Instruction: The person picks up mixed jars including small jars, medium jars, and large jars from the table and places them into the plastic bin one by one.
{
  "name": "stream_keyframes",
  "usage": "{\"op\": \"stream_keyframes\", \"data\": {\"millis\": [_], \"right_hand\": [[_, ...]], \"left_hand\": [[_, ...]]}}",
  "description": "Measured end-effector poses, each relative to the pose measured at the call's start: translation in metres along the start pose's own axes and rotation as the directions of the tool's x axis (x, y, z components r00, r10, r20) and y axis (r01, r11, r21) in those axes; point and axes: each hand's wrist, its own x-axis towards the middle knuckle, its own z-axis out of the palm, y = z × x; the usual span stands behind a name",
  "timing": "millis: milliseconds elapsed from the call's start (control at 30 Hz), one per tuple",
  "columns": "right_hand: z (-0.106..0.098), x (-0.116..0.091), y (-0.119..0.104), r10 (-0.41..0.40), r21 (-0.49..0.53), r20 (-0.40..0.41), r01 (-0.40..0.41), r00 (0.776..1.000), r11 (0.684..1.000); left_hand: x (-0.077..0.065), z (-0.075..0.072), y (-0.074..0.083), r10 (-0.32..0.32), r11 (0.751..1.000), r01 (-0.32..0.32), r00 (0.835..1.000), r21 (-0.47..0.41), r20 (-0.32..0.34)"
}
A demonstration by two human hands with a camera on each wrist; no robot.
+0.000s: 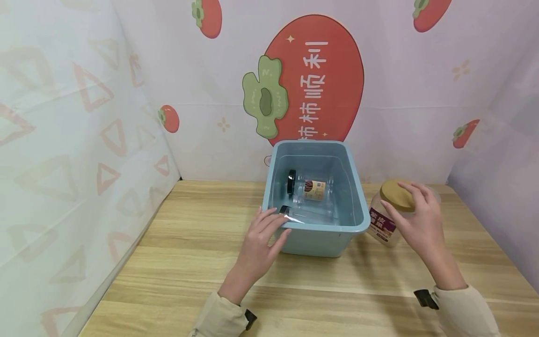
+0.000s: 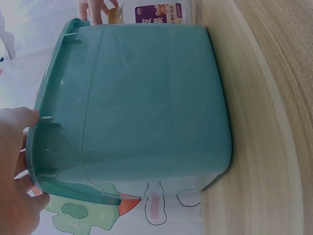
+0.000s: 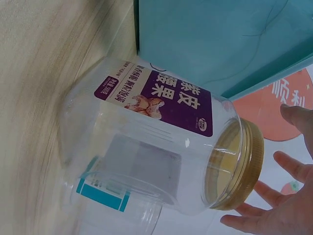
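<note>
A light blue plastic bin [image 1: 316,241] stands on the table, and my left hand [image 1: 263,241] grips its front left rim. In the left wrist view, the bin's smooth outer wall [image 2: 156,103] fills the middle, with my left hand [image 2: 17,166] at its rim. To the right of the bin is a clear plastic jar [image 3: 142,132] with a gold lid [image 1: 397,195] and a purple label [image 1: 381,225]. My right hand [image 1: 423,220] is around the lid with fingers spread; in the right wrist view, a gap shows between most fingers [image 3: 293,166] and the lid.
Inside the bin lie a clear jar with a black lid [image 1: 291,182] and another clear container [image 1: 309,217] with a dark end. Beside the gold-lidded jar is another clear container [image 3: 105,196] with a teal-edged label. A printed cloth [image 1: 219,140] hangs behind the wooden table [image 1: 202,252].
</note>
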Motion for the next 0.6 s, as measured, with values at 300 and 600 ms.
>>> {"op": "stream_keyframes", "data": {"millis": [300,600], "right_hand": [[0.0005,-0.0018,0.0046,0.002,-0.007,-0.015,-0.002,1.0,1.0],[-0.0013,-0.0016,0.0067,0.028,-0.02,0.007,-0.028,1.0,0.999]], "left_hand": [[0.0009,0.0002,0.0008,0.011,1.0,-0.011,1.0,0.004,-0.006],[0.0,0.0013,-0.0007,0.015,1.0,-0.015,1.0,0.003,-0.01]]}}
